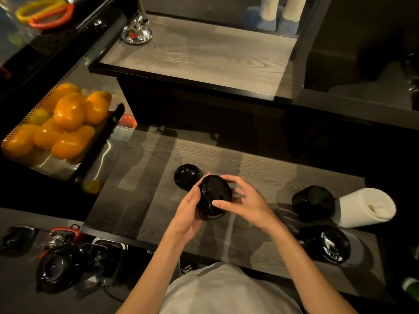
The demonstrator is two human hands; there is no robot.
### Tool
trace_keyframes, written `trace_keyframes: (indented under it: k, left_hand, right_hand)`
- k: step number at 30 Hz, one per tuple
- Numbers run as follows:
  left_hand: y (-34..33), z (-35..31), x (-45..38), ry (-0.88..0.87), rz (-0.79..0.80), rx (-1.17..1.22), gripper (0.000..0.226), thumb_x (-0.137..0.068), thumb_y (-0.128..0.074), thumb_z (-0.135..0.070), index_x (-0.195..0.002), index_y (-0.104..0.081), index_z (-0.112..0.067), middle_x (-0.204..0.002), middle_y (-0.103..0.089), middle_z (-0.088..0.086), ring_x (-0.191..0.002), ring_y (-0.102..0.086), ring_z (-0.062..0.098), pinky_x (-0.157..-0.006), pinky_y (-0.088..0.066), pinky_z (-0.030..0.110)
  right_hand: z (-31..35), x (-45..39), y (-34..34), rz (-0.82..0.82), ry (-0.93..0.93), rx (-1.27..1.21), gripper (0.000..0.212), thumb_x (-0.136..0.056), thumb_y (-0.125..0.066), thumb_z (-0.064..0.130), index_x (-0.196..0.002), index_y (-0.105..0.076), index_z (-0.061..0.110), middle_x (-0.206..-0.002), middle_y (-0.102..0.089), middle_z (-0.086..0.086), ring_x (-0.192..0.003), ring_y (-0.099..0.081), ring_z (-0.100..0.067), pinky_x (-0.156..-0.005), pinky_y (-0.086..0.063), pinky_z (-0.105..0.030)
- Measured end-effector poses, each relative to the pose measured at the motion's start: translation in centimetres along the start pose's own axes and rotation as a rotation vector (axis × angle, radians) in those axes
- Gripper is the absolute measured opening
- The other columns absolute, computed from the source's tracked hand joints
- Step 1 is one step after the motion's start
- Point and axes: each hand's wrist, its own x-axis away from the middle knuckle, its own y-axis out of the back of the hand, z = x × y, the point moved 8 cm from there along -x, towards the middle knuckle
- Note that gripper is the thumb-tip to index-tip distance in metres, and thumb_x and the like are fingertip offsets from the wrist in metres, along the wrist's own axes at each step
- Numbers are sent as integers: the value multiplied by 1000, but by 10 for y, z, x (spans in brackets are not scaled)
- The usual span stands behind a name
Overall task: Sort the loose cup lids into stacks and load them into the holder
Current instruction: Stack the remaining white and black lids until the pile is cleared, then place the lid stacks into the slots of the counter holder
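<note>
My left hand [189, 214] cups a stack of black lids [214, 196] over the counter [260, 177], lid count unreadable; my right hand [240, 200] pinches its top rim. One loose lid [186, 176] lies at 10 o'clock, touching or apart unclear. Two dark lid stacks [314, 202] [326, 243] sit at 3–4 o'clock beside one white roll [365, 207].

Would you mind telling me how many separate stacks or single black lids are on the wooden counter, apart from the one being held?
3: a single lid lying just behind the hands, one stack beside the white paper roll, and another stack nearer the counter's front edge. More may be hidden.
</note>
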Motion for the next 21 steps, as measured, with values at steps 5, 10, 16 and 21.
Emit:
trace_keyframes:
  k: [5,10,16,21]
  left_hand:
    - [-26,6,3,132,-57,270,61,-104,-26,-61,-142,-58,-26,-139,-63,13,-128,-61,30,-98,-54,45]
    - [-42,13,7,153,-30,374,46,-107,-37,-44,-144,-57,-25,-144,-58,16,-133,-57,34,-106,-47,50]
    - [-39,13,5,133,-36,282,43,-107,-36,-43,-139,-60,-29,-142,-61,15,-134,-54,41,-115,-36,60]
    - [-40,8,8,116,-70,249,46,-107,-34,-48,-139,-61,-28,-139,-63,12,-131,-58,32,-108,-46,53]
  right_hand:
    - [22,11,10,-94,120,180,69,-72,-88,53,-133,-56,43,-130,-49,25,-124,-49,6,-97,-41,-13]
    - [25,19,20,-99,161,288,74,-74,-85,57,-139,-54,40,-134,-47,26,-127,-44,8,-100,-34,-10]
    - [23,26,31,-33,143,317,72,-78,-82,57,-141,-51,44,-136,-45,23,-129,-41,8,-111,-38,-29]
    - [38,30,36,-72,214,313,71,-76,-85,51,-139,-52,44,-133,-46,22,-123,-50,3,-103,-47,-24]
